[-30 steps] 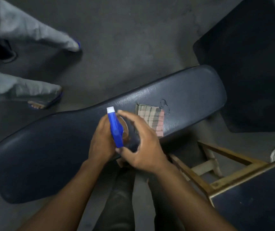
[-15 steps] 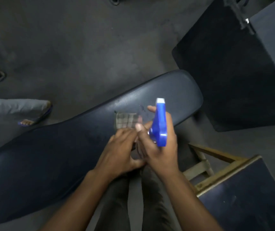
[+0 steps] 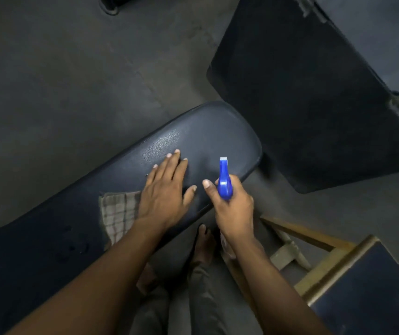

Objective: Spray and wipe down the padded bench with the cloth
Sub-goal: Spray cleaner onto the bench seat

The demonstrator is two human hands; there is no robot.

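Note:
A long dark blue padded bench [image 3: 205, 131] runs from the lower left up to the centre. My left hand [image 3: 167, 189] lies flat on its pad with fingers spread. Just behind that hand's wrist a checked cloth [image 3: 117, 212] lies on the pad, partly hidden by my forearm. My right hand [image 3: 233, 206] grips a spray bottle with a blue trigger head [image 3: 224, 180] at the bench's near edge, the white nozzle pointing away over the right end of the pad. The bottle's body is hidden by my hand.
A second dark padded seat [image 3: 302, 97] stands tilted at the upper right, close to the bench's end. A wooden stool frame with a dark top [image 3: 333, 262] is at the lower right. My bare feet [image 3: 203, 245] and legs are below the bench. Grey concrete floor [image 3: 60, 81] spreads left.
The spray bottle passed from my left hand to my right. My left hand let go and now lies flat on the pad, past the cloth. The view shifted toward the bench's right end.

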